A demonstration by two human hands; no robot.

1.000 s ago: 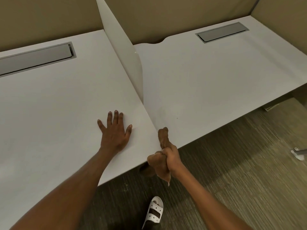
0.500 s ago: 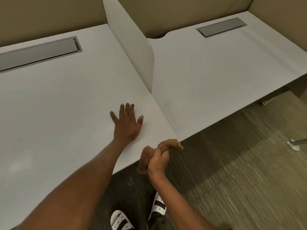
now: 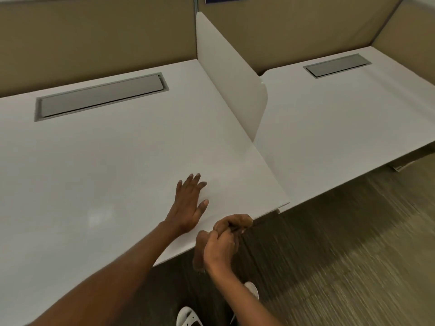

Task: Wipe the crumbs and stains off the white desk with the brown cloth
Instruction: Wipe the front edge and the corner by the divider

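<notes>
The white desk (image 3: 106,161) fills the left and middle of the view. My left hand (image 3: 189,203) lies flat on it near the front edge, fingers spread, holding nothing. My right hand (image 3: 220,248) is closed around the bunched brown cloth (image 3: 236,221) right at the desk's front edge, just right of my left hand. Part of the cloth hangs below my fist over the floor. A faint pale smudge (image 3: 96,217) shows on the desk to the left of my left arm.
A white divider panel (image 3: 230,74) stands between this desk and a second white desk (image 3: 341,128) on the right. Each desk has a grey cable flap (image 3: 101,96) at the back. Tan partition walls rise behind. White sandals (image 3: 188,316) stand on the carpet below.
My right hand with the cloth has drawn off the seam between the desks to the left desk's front edge. The view has swung left and up. My left hand stays flat.
</notes>
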